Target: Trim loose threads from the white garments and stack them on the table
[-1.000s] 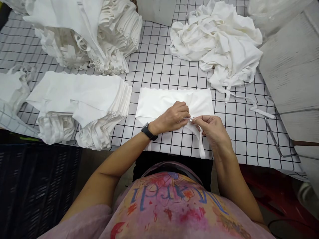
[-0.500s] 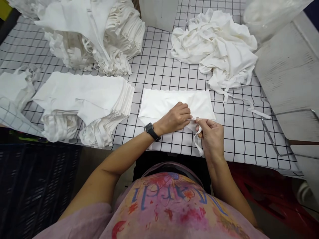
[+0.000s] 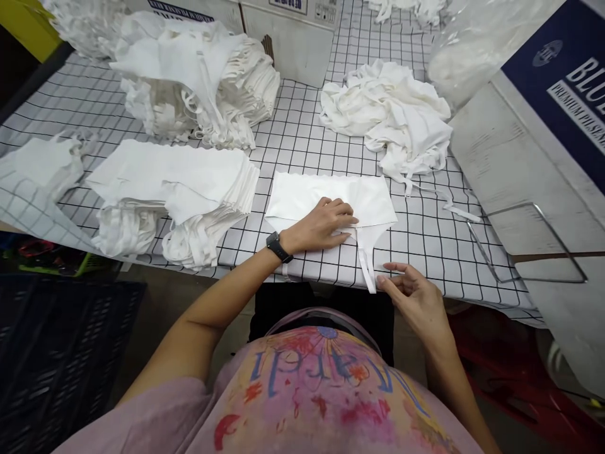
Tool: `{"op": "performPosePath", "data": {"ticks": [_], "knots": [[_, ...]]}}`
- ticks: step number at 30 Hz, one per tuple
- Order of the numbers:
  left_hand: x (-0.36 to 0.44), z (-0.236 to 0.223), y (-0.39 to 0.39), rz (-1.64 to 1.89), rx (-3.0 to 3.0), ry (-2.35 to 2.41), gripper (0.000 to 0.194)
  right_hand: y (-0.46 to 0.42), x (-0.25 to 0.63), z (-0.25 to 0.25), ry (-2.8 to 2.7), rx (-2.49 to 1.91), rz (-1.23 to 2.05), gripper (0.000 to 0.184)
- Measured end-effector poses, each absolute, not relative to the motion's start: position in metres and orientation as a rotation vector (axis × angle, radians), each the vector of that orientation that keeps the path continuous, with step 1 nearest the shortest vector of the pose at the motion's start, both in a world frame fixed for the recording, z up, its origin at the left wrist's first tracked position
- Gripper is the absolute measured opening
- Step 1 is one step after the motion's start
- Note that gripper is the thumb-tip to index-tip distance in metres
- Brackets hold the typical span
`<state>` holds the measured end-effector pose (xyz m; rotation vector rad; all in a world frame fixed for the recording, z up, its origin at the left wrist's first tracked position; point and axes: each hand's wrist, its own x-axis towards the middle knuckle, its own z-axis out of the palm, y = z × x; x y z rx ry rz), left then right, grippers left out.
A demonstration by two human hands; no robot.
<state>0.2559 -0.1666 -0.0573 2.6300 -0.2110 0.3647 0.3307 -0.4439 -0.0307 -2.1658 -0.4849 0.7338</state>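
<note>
A flat white fabric piece [image 3: 302,192] lies on the black-gridded white table [image 3: 425,233] in front of me. My left hand [image 3: 324,224] presses flat on its lower middle, a dark watch on the wrist. A white strap [image 3: 366,268] runs from the piece down to the table's near edge. My right hand [image 3: 413,296] is at the strap's lower end, fingertips pinching or just touching it.
A folded white stack [image 3: 174,189] lies left of the piece, a taller stack [image 3: 203,82] behind it. A loose white pile [image 3: 392,113] sits back right. A cardboard box [image 3: 543,157] with a wire frame [image 3: 534,252] is at right; boxes [image 3: 297,31] at back.
My right hand slid down along the strap from the knot area to the table edge. My left hand opened and flattened on the fabric. The camera view tilted up.
</note>
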Motion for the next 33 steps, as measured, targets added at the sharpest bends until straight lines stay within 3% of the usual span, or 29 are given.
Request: {"op": "performPosePath", "data": {"ticks": [4, 9, 13, 18, 26, 33], "knots": [[0.216, -0.055, -0.162, 0.632, 2.437, 0.111, 0.021, -0.464, 0.317, -0.030, -0.605, -2.271, 0.558, 0.037], [0.156, -0.055, -0.156, 0.908, 2.246, 0.559, 0.023, -0.438, 0.291, -0.058, -0.981, -1.927, 1.070, 0.036], [0.125, -0.059, -0.154, 0.888, 2.371, 0.537, 0.024, -0.388, 0.261, -0.102, -1.148, -1.704, 1.177, 0.047], [0.119, -0.064, -0.161, 0.643, 2.572, 0.387, 0.027, -0.343, 0.234, -0.128, -1.181, -1.728, 1.168, 0.039], [0.130, -0.073, -0.172, 0.357, 2.789, 0.430, 0.039, -0.373, 0.239, -0.085, -1.287, -1.722, 1.201, 0.041], [0.130, -0.072, -0.174, 0.326, 2.784, 0.491, 0.041, -0.436, 0.262, -0.033, -0.959, -1.649, 1.484, 0.042]]}}
